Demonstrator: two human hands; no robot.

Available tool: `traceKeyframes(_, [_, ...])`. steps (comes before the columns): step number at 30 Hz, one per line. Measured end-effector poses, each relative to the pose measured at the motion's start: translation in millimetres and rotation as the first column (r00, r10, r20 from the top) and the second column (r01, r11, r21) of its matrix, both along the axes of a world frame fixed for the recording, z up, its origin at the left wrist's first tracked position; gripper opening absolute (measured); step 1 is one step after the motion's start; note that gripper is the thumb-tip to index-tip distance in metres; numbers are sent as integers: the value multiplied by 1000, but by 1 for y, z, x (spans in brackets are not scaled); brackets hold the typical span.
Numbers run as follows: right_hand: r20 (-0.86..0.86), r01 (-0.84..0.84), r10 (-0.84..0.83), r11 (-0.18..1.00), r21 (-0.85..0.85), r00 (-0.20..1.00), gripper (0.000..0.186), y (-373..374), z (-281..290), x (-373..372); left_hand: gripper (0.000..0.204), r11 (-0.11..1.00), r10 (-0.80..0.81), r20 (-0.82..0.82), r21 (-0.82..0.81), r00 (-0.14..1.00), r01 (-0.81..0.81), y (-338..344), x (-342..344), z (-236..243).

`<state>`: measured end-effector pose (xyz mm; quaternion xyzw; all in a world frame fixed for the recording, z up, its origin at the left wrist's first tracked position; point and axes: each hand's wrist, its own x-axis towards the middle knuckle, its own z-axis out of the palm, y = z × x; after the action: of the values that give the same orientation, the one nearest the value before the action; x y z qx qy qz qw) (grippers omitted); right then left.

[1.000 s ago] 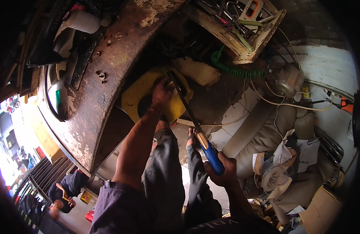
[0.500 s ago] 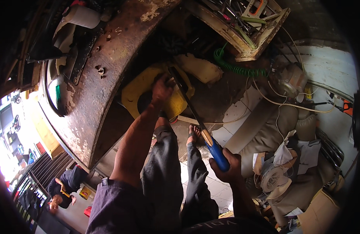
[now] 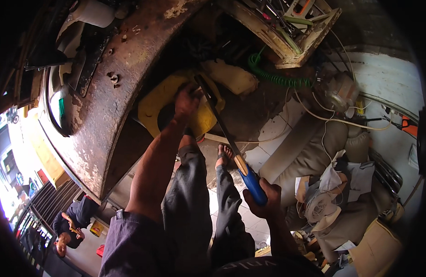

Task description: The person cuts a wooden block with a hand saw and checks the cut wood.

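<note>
Clenching the blue handle [image 3: 254, 186] of a long dark-bladed tool [image 3: 241, 165], right hand [image 3: 266, 201] below-right of a dark-holed yellow panel [image 3: 150, 105], left hand [image 3: 187, 102] over the panel, its finger hold unclear.

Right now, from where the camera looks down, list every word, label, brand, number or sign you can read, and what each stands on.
Dark shirt at the lower edge: pale lettering, steeply foreshortened; I don't copy printed words.
Yellow container at lower left: red marking, too small to read.
Blue-handled tool in the right hand: no readable text visible.
I can make out no other clear text.
</note>
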<state>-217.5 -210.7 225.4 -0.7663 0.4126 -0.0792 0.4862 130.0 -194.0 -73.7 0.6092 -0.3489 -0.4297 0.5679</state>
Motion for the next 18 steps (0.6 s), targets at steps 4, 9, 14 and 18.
traceKeyframes(4, [-23, -19, 18, 999, -40, 1000, 30, 7, 3, -2, 78, 992, -81, 118, 102, 990, 69, 2, -19, 0])
traceKeyframes(9, [-17, 2, -3, 997, -76, 1000, 31, 19, -8, -12, 63, 965, 120, -301, -187, 946, -182, 6, -17, 3])
traceKeyframes(14, [-2, 93, -94, 989, -116, 996, 28, 51, -63, -33, 49, 953, -32, 380, 289, 924, -86, -11, -14, 48])
traceKeyframes(18, [160, 62, -44, 992, -110, 986, 23, 59, -115, -54, 45, 963, -26, 363, 259, 932, -74, -18, -22, 54])
